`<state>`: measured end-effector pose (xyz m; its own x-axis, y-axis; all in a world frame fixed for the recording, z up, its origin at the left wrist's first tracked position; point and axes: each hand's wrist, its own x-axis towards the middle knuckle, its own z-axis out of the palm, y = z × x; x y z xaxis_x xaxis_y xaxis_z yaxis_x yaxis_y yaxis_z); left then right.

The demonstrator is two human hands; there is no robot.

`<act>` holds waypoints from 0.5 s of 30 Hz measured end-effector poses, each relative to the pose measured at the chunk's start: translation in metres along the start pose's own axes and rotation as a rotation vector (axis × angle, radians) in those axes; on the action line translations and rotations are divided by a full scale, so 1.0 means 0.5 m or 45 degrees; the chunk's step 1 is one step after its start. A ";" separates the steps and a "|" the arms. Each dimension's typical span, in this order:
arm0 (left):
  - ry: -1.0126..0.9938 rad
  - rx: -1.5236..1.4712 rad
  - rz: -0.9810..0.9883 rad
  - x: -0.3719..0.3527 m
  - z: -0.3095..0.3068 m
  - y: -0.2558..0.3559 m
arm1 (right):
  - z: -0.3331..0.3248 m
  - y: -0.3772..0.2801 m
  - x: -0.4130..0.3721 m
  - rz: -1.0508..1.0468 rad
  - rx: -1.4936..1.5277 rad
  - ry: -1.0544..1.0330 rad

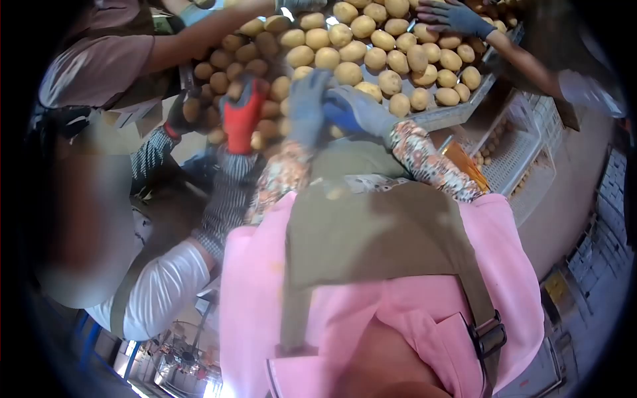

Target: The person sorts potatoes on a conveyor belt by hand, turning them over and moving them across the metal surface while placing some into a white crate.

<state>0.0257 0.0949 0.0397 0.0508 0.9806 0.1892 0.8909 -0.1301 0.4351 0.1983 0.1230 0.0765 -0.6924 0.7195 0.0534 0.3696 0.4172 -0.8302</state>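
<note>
My left hand (306, 105) wears a grey glove and a floral sleeve. It rests at the near edge of a heap of yellow potatoes (371, 46) on a sorting table (458, 114). My right hand (361, 111), in a blue and grey glove, presses against the left one, fingers curled toward it. A bit of potato (336, 132) shows just beneath both hands. Whether either hand grips it is hidden by the gloves. I wear a pink top and an olive apron (371, 232).
A co-worker on my left reaches into the potatoes with a red glove (240, 116) and a black glove (180, 111). Another person's blue-gloved hand (454, 16) lies on the heap at top right; a bare arm (199, 33) crosses top left. White crates (514, 156) holding potatoes stand right.
</note>
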 end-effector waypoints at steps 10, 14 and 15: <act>0.076 -0.172 -0.801 -0.191 -0.112 -0.027 | -0.228 0.169 -0.056 0.630 0.262 0.938; -0.004 -0.224 -0.815 -0.192 -0.124 -0.021 | -0.194 0.147 0.003 0.699 -0.342 0.614; 0.017 -0.461 -0.858 -0.187 -0.100 -0.031 | -0.182 0.150 0.014 0.589 -0.739 0.542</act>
<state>-0.0154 -0.0021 0.0593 -0.4588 0.8635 -0.2095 0.5239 0.4533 0.7211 0.2776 0.2100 0.0652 -0.1448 0.9863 0.0796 0.8967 0.1648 -0.4108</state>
